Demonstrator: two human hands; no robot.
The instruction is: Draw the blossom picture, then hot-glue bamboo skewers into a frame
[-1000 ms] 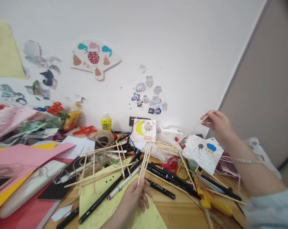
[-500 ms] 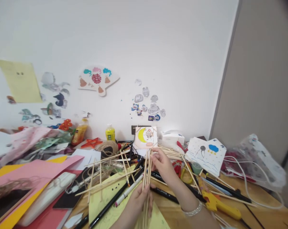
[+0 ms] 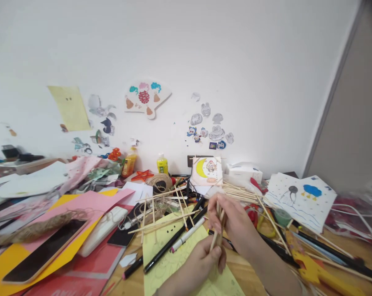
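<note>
Both my hands hold one small bundle of thin wooden sticks (image 3: 218,228) upright over the table. My left hand (image 3: 204,259) grips the lower part with fingers wrapped round it. My right hand (image 3: 232,218) is closed round the top of the same bundle. Under the hands lies a yellow paper sheet (image 3: 173,263) with a line drawing, crossed by black markers (image 3: 173,242) and a white pen (image 3: 187,234). A frame of tied sticks (image 3: 161,209) lies just left of the hands.
More loose sticks (image 3: 240,191), red scissors (image 3: 255,213), a yellow glue gun (image 3: 315,271), a twine ball (image 3: 161,181), drawn paper panels (image 3: 300,197) and pink and yellow card (image 3: 81,209) crowd the wooden table. A plastic bag (image 3: 355,213) sits at the right. Paper cut-outs hang on the white wall.
My right hand came in from the far right with a stick and closed on the top of the bundle in my left hand. The view has shifted left.
</note>
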